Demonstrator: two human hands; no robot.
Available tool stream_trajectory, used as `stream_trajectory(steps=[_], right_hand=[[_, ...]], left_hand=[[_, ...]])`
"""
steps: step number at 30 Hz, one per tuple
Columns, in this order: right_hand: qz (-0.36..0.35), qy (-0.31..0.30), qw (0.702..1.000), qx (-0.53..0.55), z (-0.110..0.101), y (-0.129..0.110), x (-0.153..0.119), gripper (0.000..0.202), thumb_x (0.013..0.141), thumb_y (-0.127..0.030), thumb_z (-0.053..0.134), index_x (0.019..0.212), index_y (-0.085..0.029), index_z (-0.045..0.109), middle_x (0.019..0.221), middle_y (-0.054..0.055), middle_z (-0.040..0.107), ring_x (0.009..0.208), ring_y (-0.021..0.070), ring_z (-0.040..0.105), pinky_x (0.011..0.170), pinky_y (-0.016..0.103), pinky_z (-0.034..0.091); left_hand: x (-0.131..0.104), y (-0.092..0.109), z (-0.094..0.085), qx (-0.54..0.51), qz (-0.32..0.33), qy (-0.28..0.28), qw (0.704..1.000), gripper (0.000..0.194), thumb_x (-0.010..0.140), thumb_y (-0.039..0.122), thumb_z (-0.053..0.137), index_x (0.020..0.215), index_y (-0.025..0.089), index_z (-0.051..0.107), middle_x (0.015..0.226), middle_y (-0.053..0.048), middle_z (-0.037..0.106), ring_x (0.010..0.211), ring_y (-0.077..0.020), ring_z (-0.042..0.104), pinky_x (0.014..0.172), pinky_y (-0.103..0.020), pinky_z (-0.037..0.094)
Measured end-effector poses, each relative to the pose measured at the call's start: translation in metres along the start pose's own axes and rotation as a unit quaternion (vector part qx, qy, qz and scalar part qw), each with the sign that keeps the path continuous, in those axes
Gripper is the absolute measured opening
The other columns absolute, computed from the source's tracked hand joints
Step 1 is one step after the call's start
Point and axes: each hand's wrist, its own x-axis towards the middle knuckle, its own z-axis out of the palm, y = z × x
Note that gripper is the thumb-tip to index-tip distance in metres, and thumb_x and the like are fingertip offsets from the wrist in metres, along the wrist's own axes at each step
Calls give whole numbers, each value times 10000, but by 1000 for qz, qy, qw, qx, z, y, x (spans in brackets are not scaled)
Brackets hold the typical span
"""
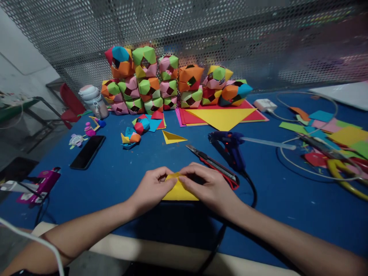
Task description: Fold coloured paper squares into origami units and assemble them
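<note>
Between my two hands is a piece of yellow paper (180, 193), low over the front of the blue table. My left hand (153, 188) pinches its upper left part with thumb and fingers. Pressed on the upper right part are the thumb and fingers of my right hand (207, 188). The thumbs almost meet at the top, and the fingers hide some of the folds. A red and black utility knife (214, 165) lies just beyond my right hand. Behind it rests a blue glue gun (230, 147) with a clear stick in its back. A small folded yellow triangle (174, 138) lies farther off.
Colourful folded paper balls (149, 88) stand stacked along the back by a perforated metal screen. A large yellow sheet (225, 117) tops a paper pile. At left lie a phone (87, 152) and a purple power strip (43, 186); at right, paper scraps (345, 134), yellow-handled scissors (342, 180) and a looped cable.
</note>
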Motion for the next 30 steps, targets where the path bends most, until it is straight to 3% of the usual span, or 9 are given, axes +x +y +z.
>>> stream_trajectory(steps=[11,20,26,30], right_hand=[[-64,12,998,9,1,3,-1,220,802,-104,464,830,-200,660,766,36,642,713,147,609,643,279,494],[-124,10,990,-63,-1,6,-3,291,800,-78,425,878,-201,677,789,57,626,705,142,614,618,275,509],[-143,-3,985,-92,-4,10,-2,293,816,-95,417,907,-203,673,809,62,631,720,140,617,621,264,519],[-133,0,988,-82,-3,8,-2,273,815,-108,434,899,-207,674,806,62,625,723,145,611,620,272,519]], left_hand=[[-1,6,0,-32,-29,3,999,138,741,266,541,764,144,602,651,21,545,573,-84,450,531,-195,311],[-1,7,-3,-18,-23,-11,1000,173,663,154,497,791,147,613,691,12,583,613,-101,483,562,-202,339],[-1,8,-7,-20,-9,-37,999,185,768,305,551,823,147,630,777,-20,618,714,-130,532,630,-220,390],[1,5,-4,-39,-13,-30,999,168,762,292,599,840,144,618,787,-12,616,709,-117,539,647,-217,393]])
